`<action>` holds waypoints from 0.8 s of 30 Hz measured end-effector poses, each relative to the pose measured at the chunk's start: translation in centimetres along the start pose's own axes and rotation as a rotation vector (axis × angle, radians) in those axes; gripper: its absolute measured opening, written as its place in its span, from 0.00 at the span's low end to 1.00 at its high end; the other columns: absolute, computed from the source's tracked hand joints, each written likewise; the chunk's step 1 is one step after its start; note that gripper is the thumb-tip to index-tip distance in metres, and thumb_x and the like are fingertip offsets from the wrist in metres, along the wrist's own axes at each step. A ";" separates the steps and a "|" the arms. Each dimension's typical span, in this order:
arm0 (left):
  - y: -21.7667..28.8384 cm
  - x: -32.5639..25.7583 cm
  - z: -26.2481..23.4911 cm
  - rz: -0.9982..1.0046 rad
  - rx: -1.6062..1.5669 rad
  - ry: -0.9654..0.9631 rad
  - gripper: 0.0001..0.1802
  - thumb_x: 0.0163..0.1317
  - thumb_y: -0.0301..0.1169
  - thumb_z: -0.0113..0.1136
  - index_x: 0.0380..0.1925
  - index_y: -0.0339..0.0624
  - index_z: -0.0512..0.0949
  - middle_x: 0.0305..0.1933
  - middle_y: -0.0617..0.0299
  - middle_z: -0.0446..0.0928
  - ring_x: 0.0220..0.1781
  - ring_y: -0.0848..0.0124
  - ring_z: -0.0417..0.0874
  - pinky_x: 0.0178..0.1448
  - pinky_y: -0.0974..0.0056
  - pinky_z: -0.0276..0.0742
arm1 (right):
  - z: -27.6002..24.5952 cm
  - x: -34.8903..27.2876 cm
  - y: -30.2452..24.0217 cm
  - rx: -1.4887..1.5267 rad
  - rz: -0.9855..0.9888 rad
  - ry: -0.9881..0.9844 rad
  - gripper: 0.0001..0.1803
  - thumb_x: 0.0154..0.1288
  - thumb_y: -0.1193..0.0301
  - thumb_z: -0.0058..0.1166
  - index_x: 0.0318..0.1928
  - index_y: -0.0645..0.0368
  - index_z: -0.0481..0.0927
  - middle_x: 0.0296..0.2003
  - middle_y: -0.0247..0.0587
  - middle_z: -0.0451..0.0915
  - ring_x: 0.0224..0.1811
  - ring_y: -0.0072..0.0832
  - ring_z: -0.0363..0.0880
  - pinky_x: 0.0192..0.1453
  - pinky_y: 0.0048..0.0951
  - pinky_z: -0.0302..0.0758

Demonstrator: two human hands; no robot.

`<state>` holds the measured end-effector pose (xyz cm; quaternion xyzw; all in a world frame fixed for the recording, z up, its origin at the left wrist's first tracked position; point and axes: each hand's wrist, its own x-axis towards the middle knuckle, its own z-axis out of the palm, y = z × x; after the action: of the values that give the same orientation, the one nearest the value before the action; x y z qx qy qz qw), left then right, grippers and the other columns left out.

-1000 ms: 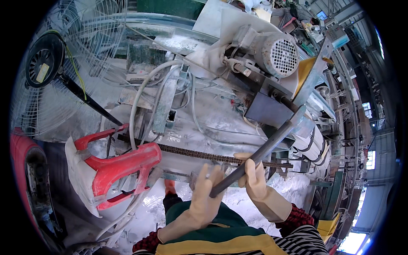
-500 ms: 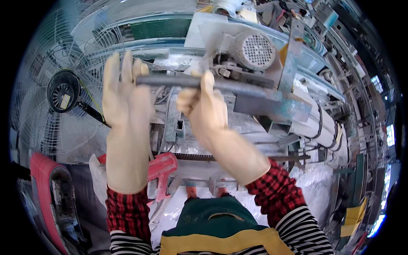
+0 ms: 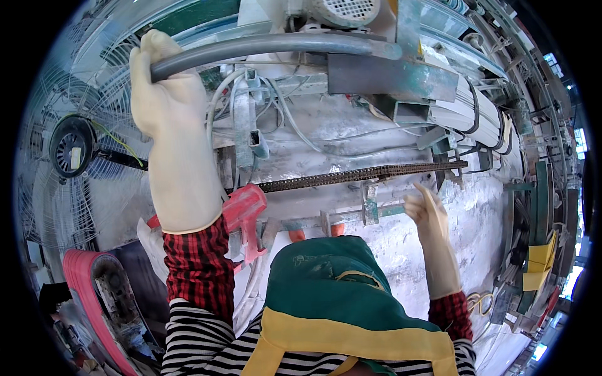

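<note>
A person's left hand [image 3: 169, 103], in a long cream rubber glove, supports the near end of a smooth grey round bar [image 3: 269, 45]. The bar reaches right across the upper bench, its far end beside a teal-green metal plate [image 3: 411, 28]. The left thumb stands along one side of the bar's end; the fingers bunch together beyond it, and from here I cannot tell whether they close underneath. The gloved right hand [image 3: 431, 216] holds nothing: its index finger points up and outward, the others loosely bent. It is near the tip of a rusty brown roller chain [image 3: 326, 180] stretched across the middle. To manage the bar well, I judge, a full wrap of the left fingers would be surer than an open palm, with pressure kept steady and the right glove clear of the chain.
</note>
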<state>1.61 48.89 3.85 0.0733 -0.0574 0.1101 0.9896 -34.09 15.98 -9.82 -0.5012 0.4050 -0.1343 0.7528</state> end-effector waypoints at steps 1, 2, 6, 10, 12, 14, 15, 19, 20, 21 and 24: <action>0.0 0.1 0.0 -0.004 0.035 0.004 0.14 0.73 0.24 0.49 0.55 0.26 0.70 0.52 0.48 0.78 0.53 0.59 0.81 0.59 0.54 0.87 | -3.3 -0.4 1.3 -0.021 -0.001 0.082 0.24 0.76 0.63 0.54 0.63 0.66 0.73 0.38 0.49 0.85 0.33 0.28 0.84 0.39 0.25 0.82; -0.3 0.1 0.2 -0.005 0.069 0.004 0.14 0.74 0.25 0.48 0.54 0.27 0.71 0.50 0.49 0.79 0.51 0.59 0.82 0.57 0.53 0.88 | -6.2 -0.6 2.6 -0.040 -0.003 0.160 0.25 0.76 0.62 0.54 0.64 0.66 0.72 0.38 0.49 0.84 0.34 0.28 0.83 0.38 0.24 0.81; -0.2 0.8 -1.4 -0.146 -0.058 -0.098 0.24 0.80 0.40 0.38 0.57 0.30 0.74 0.55 0.52 0.81 0.55 0.55 0.82 0.57 0.48 0.84 | -13.4 -1.6 5.5 0.065 0.009 0.231 0.25 0.76 0.63 0.54 0.63 0.69 0.71 0.36 0.54 0.84 0.26 0.24 0.79 0.29 0.20 0.77; -1.1 -1.6 1.0 -0.017 0.253 0.094 0.19 0.78 0.36 0.40 0.52 0.30 0.73 0.49 0.51 0.80 0.49 0.57 0.83 0.52 0.48 0.86 | -16.5 0.4 7.5 0.129 0.056 0.138 0.24 0.76 0.62 0.53 0.63 0.67 0.72 0.37 0.53 0.84 0.28 0.25 0.81 0.32 0.21 0.79; -2.3 -2.5 1.4 0.003 0.358 0.131 0.19 0.78 0.36 0.42 0.55 0.31 0.72 0.56 0.51 0.78 0.56 0.56 0.82 0.59 0.46 0.83 | -16.4 1.6 7.8 0.017 0.095 0.132 0.23 0.77 0.62 0.52 0.63 0.65 0.74 0.38 0.52 0.85 0.31 0.27 0.83 0.36 0.23 0.82; -2.2 -3.0 1.1 -0.020 0.438 0.131 0.19 0.79 0.36 0.42 0.56 0.31 0.72 0.60 0.51 0.77 0.59 0.56 0.81 0.63 0.47 0.80 | -16.2 3.3 7.4 -0.069 0.110 0.086 0.22 0.77 0.62 0.51 0.62 0.63 0.75 0.39 0.51 0.85 0.33 0.28 0.85 0.39 0.25 0.83; -2.4 -3.4 1.1 -0.052 0.465 0.104 0.19 0.79 0.36 0.42 0.57 0.31 0.71 0.61 0.51 0.77 0.60 0.56 0.80 0.64 0.48 0.80 | -16.4 4.2 7.3 -0.100 0.106 0.053 0.21 0.77 0.62 0.50 0.62 0.62 0.75 0.40 0.51 0.85 0.34 0.29 0.86 0.41 0.25 0.84; -3.4 -5.2 1.6 -0.098 0.567 0.102 0.20 0.79 0.35 0.43 0.60 0.31 0.69 0.63 0.51 0.76 0.63 0.56 0.78 0.66 0.49 0.78 | -16.2 5.9 4.7 -0.143 0.090 -0.043 0.21 0.77 0.63 0.50 0.62 0.62 0.76 0.40 0.49 0.85 0.35 0.28 0.86 0.41 0.25 0.84; -3.6 -5.6 1.9 -0.090 0.593 0.123 0.20 0.79 0.35 0.43 0.61 0.30 0.68 0.63 0.51 0.75 0.64 0.56 0.78 0.67 0.49 0.78 | -16.3 6.1 4.4 -0.136 0.083 -0.058 0.21 0.77 0.63 0.51 0.62 0.62 0.75 0.40 0.49 0.85 0.35 0.27 0.86 0.40 0.24 0.84; -3.4 -5.9 2.1 -0.105 0.613 0.112 0.20 0.78 0.34 0.44 0.61 0.30 0.67 0.63 0.50 0.75 0.64 0.56 0.77 0.67 0.49 0.78 | -16.5 6.2 4.2 -0.133 0.082 -0.074 0.21 0.77 0.63 0.50 0.62 0.62 0.76 0.40 0.49 0.85 0.35 0.27 0.86 0.41 0.25 0.84; -3.7 -6.7 2.4 -0.148 0.575 0.129 0.19 0.78 0.32 0.46 0.60 0.30 0.68 0.62 0.49 0.76 0.64 0.57 0.77 0.67 0.50 0.78 | -17.2 6.0 4.5 -0.130 0.099 -0.108 0.20 0.78 0.64 0.48 0.63 0.61 0.76 0.41 0.48 0.86 0.36 0.28 0.87 0.43 0.26 0.85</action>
<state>-4.31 43.52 4.86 0.3472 0.0448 0.0537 0.9352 -44.00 3.30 -19.52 -0.5346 0.3961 -0.0431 0.7453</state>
